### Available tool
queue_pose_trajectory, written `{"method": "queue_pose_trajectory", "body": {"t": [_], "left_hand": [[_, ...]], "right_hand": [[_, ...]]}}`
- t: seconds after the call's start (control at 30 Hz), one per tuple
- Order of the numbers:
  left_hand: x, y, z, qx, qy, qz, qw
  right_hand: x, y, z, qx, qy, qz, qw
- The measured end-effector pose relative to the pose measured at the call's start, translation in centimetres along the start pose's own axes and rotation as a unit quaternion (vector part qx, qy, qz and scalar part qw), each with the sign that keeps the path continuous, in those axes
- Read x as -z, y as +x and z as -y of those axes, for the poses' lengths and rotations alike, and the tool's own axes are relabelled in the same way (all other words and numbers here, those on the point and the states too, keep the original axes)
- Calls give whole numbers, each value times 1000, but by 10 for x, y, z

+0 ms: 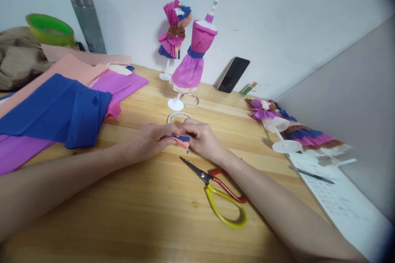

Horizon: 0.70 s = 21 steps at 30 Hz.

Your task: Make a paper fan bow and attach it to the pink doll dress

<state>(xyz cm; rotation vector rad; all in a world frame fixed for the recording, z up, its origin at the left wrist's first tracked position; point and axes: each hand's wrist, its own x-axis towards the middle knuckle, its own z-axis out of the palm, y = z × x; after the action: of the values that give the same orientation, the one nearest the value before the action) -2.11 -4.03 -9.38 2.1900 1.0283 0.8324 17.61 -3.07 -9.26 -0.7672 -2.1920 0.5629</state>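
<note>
Between my two hands is a small piece of pleated crepe paper (182, 143), blue on top and peach below. My left hand (154, 139) pinches its left end with closed fingers. From the other side, my right hand (202, 137) grips its right end, its fingertips partly hidden. Below my right hand lie scissors (203, 176) with one red and one yellow handle, the right forearm passing beside them. Just behind the hands rests a white tape roll (176, 116), partly covered by the fingers.
Blue crepe paper (55, 111) lies over peach and purple sheets at left. Mini dress forms in paper dresses (197, 49) stand at the back. A phone (233, 74) leans on the wall. Another dress form (286, 146), a pen (313, 175) and written paper (342, 209) are at right.
</note>
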Motion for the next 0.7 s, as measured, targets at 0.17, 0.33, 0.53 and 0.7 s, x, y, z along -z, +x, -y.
{"method": "queue_pose_trajectory", "body": {"t": [0.17,0.33,0.53,0.7], "left_hand": [[0,0,0,5,-3,2,1000],[0,0,-4,29,-59,5,998],[1,1,-5,72,-127,-19,989],[2,5,-5,106,-202,-44,973]], "right_hand": [[-1,0,0,-14,18,5,1000],[-1,0,0,-25,61,10,998],[0,0,2,-30,69,22,997],[-1,-2,4,-76,64,23,995]]}}
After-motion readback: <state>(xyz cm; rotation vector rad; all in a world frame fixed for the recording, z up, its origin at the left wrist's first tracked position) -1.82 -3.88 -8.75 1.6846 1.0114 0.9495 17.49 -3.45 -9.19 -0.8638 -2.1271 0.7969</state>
